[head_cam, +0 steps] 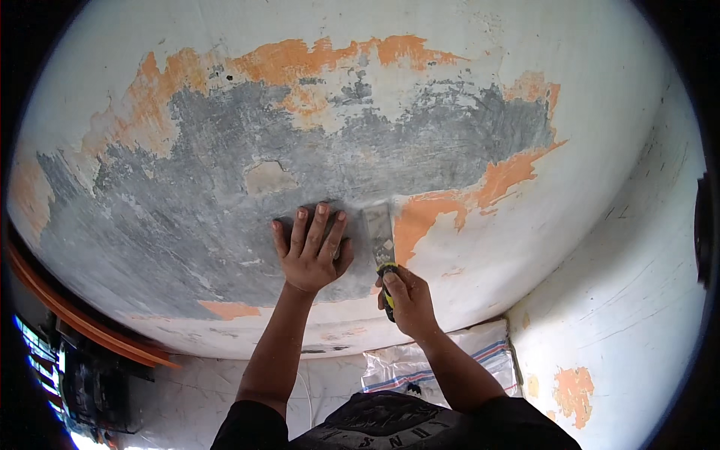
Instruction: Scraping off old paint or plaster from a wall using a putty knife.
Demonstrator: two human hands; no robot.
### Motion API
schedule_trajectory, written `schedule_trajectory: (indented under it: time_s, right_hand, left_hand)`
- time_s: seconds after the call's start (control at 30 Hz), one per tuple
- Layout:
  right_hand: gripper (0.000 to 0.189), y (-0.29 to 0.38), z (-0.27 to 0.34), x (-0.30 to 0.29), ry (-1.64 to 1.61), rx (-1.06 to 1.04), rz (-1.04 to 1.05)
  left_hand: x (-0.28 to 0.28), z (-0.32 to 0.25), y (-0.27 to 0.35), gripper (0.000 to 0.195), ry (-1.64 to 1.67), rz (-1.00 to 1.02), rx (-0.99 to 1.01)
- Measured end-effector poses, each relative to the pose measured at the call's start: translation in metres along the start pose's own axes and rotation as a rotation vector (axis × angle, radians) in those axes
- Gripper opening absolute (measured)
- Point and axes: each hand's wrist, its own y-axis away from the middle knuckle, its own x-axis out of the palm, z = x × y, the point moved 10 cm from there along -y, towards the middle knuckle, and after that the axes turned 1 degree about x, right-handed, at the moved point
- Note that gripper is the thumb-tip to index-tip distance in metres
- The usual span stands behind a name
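Observation:
My right hand (409, 298) grips the black and yellow handle of a putty knife (378, 228). Its flat metal blade lies against the wall, with the tip at the border between bare grey plaster (360, 152) and orange paint (419, 216). To its left, my left hand (312, 247) is pressed palm down on the grey area, fingers spread, holding nothing. White paint (478, 247) covers the wall around the patch, with ragged orange strips along its edges. A pale beige spot (272, 178) shows in the grey above my left hand.
A side wall (613, 326) with peeled orange spots meets this wall on the right. Below, a striped plastic sheet (394, 368) lies on the marbled tile floor (208, 388). An orange-brown wooden edge (84, 323) curves along the lower left, near dark objects (95, 382). A dark object (703, 230) sits at the far right.

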Motion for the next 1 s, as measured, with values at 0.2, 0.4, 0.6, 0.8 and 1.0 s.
schedule_trajectory:
  time_s: [0.2, 0.4, 0.6, 0.8, 1.0]
  right_hand:
    - [0.032, 0.017, -0.022, -0.002, -0.151, 0.074, 0.004]
    - [0.029, -0.006, 0.028, 0.008, -0.045, -0.045, 0.020]
    - [0.036, 0.020, -0.030, -0.010, -0.074, 0.057, -0.014]
    - [0.027, -0.002, 0.035, 0.006, -0.063, 0.033, 0.055]
    - [0.030, 0.018, -0.023, -0.011, -0.066, 0.093, 0.018]
  left_hand:
    - [0.002, -0.004, -0.003, 0.044, -0.001, -0.005, 0.012]
    - [0.002, 0.001, 0.000, 0.044, -0.003, 0.007, 0.002]
    - [0.002, -0.004, 0.000, 0.044, 0.005, -0.006, 0.011]
    - [0.002, 0.000, 0.000, 0.043, 0.004, 0.004, 0.000]
    - [0.000, -0.002, 0.000, 0.043, 0.001, -0.016, 0.008]
